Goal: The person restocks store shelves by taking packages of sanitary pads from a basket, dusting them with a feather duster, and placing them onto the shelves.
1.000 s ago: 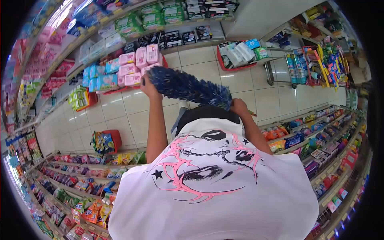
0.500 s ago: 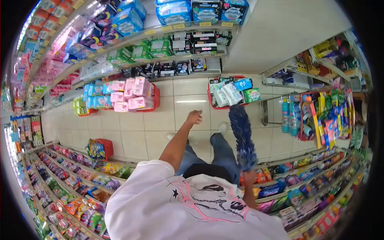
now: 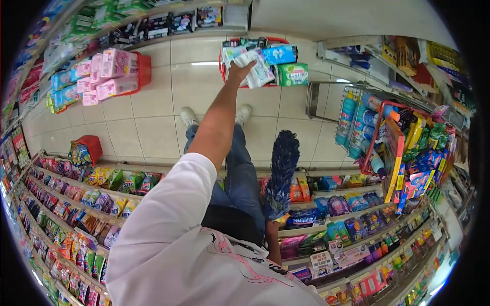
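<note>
Clock read from view centre, 12 at top. Hands well apart, two separate jobs. Left hand [image 3: 242, 70] at 12, arm stretched out, resting on a white packet [image 3: 263, 75] on top of the load in a red basket [image 3: 278, 40] on the tile floor [image 3: 153, 135]; can't tell if the fingers have closed on it or just press. Same basket, toward 1: a blue pack [image 3: 280, 54], and below that a green pack [image 3: 294, 75] at the edge. Right hand [image 3: 272, 228] at 5, clamped round the handle end of a dark-blue duster [image 3: 282, 166] (fluffy head points up toward 1, clear of the basket). Duster sits just right of the jeans [image 3: 242, 166], shelf goods [image 3: 298, 190] behind it. At 10: pink packs [image 3: 115, 64] heaped in a second red basket [image 3: 145, 74], light-blue packs [image 3: 64, 84] just left. At 9: a smaller red basket [image 3: 93, 147] near the lower shelves. At 3: blue bottles [image 3: 347, 109] in a wire rack [image 3: 343, 136].
</note>
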